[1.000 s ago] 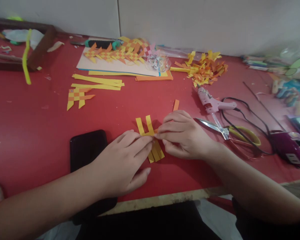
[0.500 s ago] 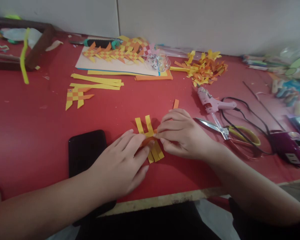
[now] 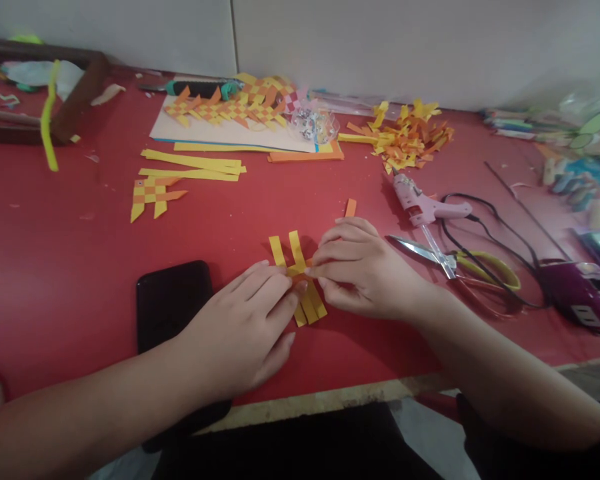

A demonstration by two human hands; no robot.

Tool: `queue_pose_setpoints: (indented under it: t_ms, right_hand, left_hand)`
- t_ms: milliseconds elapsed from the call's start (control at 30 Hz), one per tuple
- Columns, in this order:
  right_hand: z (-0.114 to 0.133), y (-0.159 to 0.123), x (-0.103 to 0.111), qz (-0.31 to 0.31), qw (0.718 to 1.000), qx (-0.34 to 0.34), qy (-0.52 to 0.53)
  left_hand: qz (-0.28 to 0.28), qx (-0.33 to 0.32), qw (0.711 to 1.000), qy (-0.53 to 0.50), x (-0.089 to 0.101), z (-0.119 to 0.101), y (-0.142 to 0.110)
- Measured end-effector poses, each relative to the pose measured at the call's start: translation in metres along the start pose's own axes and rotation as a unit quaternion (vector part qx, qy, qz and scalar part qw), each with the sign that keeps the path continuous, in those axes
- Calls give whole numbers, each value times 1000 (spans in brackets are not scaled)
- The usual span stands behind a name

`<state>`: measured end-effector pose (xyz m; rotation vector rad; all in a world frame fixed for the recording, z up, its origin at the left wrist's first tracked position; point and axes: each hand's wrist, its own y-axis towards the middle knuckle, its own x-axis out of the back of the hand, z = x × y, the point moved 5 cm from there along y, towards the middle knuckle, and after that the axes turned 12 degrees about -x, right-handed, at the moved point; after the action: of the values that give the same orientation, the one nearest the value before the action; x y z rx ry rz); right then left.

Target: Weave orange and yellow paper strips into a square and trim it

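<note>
Between my two hands a small weave of yellow paper strips [image 3: 310, 305] lies on the red table, with an orange strip crossing it. Two yellow ends stick out at the top and several at the bottom. My left hand [image 3: 253, 317] is closed on the weave's left side, its thumb and fingers pressing the strips. From the other side, my right hand [image 3: 363, 267] pinches the weave near its middle with bent fingers. An orange strip end [image 3: 351, 207] shows just beyond my right hand. Much of the orange paper is hidden under my fingers.
A black phone [image 3: 173, 300] lies beside my left forearm. Right of my right hand are scissors [image 3: 490, 270] and a pink glue gun [image 3: 423, 203] with a black cord. Farther back are a woven paper fish [image 3: 151, 193], yellow strips [image 3: 195, 167] and a paper scrap pile [image 3: 413, 137].
The orange strip at the middle of the weave, raised in a curve before, now lies flatter under my fingers. Both hands stay almost in place.
</note>
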<state>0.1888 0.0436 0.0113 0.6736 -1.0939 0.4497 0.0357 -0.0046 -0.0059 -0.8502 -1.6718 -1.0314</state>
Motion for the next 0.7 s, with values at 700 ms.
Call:
queue_pose_setpoints:
  t_ms: [700]
  right_hand:
    - [-43,-13,46,-43,990,-122,50]
  left_hand:
    - [18,23,999,-30,-5,5,-2]
